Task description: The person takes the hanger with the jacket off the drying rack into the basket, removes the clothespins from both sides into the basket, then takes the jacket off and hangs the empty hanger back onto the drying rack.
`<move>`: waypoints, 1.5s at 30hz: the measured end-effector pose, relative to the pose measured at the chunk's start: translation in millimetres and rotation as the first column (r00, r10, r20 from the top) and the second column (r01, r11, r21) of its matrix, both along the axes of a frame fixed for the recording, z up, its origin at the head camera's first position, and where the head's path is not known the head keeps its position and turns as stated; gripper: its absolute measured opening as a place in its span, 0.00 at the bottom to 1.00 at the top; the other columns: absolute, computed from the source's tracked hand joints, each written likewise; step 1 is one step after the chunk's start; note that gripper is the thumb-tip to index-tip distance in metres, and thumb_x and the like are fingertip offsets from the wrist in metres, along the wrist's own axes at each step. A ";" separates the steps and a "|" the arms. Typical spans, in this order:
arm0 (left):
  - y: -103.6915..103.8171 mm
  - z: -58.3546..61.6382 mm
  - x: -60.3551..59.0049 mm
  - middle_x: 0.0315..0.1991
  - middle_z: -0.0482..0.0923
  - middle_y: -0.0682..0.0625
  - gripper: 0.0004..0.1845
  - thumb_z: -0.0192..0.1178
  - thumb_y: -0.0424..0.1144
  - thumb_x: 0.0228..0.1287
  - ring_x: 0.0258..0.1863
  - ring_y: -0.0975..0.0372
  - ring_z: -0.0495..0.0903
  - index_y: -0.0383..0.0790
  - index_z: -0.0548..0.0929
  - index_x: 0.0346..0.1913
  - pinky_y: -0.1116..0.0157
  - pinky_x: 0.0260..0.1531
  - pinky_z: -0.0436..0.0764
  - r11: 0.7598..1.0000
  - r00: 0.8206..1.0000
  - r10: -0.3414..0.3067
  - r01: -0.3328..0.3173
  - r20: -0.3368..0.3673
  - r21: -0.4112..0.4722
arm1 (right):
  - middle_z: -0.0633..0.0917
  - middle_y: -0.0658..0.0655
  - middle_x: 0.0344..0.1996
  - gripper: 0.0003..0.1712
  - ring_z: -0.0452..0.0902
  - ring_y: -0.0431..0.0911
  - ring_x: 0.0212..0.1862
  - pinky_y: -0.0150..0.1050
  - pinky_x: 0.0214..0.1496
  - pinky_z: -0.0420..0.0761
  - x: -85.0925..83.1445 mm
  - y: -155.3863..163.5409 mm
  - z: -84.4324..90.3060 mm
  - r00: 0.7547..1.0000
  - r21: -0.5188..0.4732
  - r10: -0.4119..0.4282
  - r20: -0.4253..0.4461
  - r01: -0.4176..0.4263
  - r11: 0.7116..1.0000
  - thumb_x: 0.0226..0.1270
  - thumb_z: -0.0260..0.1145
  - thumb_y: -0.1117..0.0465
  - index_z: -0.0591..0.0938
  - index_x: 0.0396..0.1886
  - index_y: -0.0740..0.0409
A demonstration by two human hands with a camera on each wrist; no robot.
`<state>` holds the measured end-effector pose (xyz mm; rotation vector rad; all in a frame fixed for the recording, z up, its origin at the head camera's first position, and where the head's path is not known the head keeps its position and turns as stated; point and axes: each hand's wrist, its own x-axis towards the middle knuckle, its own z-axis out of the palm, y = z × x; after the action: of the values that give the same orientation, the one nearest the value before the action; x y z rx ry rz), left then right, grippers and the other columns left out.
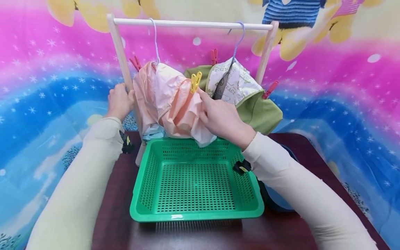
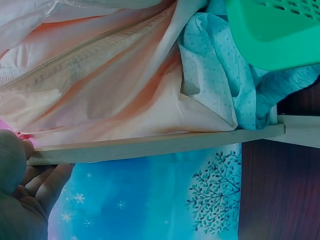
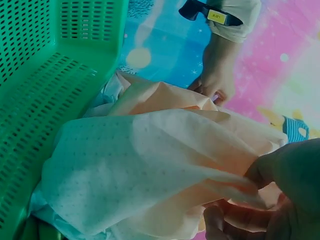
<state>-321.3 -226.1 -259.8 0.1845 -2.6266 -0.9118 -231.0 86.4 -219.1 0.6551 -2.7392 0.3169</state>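
A pale pink zip jacket hangs by a light hanger on a small wooden rack. My left hand grips the rack's left post, with thumb and fingers on either side of it. On the jacket's right side, my right hand pinches the cloth between thumb and fingers, just below a yellow clothespin. The pinched fold shows in the right wrist view. A red clothespin sits at the jacket's left shoulder. Light blue dotted cloth shows under the jacket.
A green plastic basket stands before the rack on the dark red table. Right of the pink jacket hangs a green jacket with red clothespins. A dark-rimmed blue container lies partly under my right forearm.
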 end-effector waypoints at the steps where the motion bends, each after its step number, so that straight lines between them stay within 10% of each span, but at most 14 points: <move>1: 0.1 0.0 -0.1 0.56 0.79 0.28 0.25 0.44 0.45 0.81 0.56 0.37 0.80 0.29 0.72 0.67 0.43 0.53 0.81 1.000 1.000 -0.002 0.002 -0.003 0.001 | 0.75 0.52 0.18 0.36 0.72 0.47 0.23 0.42 0.20 0.68 -1.3 -1.7 0.5 1.000 -0.002 -0.005 0.008 0.005 1.000 0.73 0.53 0.57 0.59 0.80 0.47; 11: 0.5 5.3 -0.8 0.56 0.79 0.29 0.26 0.45 0.46 0.81 0.56 0.38 0.81 0.30 0.71 0.69 0.44 0.54 0.81 1.000 1.000 0.002 -0.002 -0.007 0.014 | 0.85 0.59 0.37 0.13 0.84 0.52 0.38 0.47 0.38 0.82 -28.1 -9.0 14.4 0.980 -0.063 0.057 0.189 -0.046 0.997 0.76 0.57 0.54 0.81 0.48 0.57; 17: 0.9 10.7 -1.5 0.57 0.78 0.29 0.25 0.45 0.46 0.81 0.57 0.38 0.80 0.30 0.73 0.67 0.44 0.55 0.80 1.000 1.000 0.005 -0.005 0.013 0.007 | 0.80 0.57 0.27 0.07 0.76 0.47 0.29 0.39 0.36 0.78 -44.2 -8.3 21.4 0.947 -0.166 0.142 0.290 -0.097 0.981 0.69 0.57 0.63 0.81 0.34 0.61; 25: -0.7 10.9 -2.6 0.57 0.78 0.28 0.24 0.46 0.44 0.80 0.57 0.37 0.80 0.29 0.73 0.67 0.44 0.56 0.80 1.000 1.000 -0.003 0.002 0.020 0.015 | 0.78 0.54 0.26 0.15 0.72 0.42 0.28 0.34 0.33 0.72 -56.3 -7.6 17.3 0.905 -0.300 0.187 0.383 -0.070 0.951 0.67 0.68 0.56 0.85 0.44 0.63; 45: 0.4 4.3 1.8 0.59 0.78 0.28 0.27 0.46 0.44 0.81 0.58 0.38 0.80 0.32 0.67 0.73 0.44 0.55 0.81 0.999 0.999 -0.009 0.008 0.038 0.042 | 0.83 0.60 0.29 0.14 0.75 0.47 0.30 0.36 0.33 0.73 -61.8 -4.0 -2.2 0.959 -0.298 0.074 0.275 0.012 0.954 0.69 0.66 0.53 0.86 0.37 0.60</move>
<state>-319.4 -225.7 -255.5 0.2037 -2.6469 -0.9761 -292.8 82.3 -221.3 0.6102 -2.8574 0.8748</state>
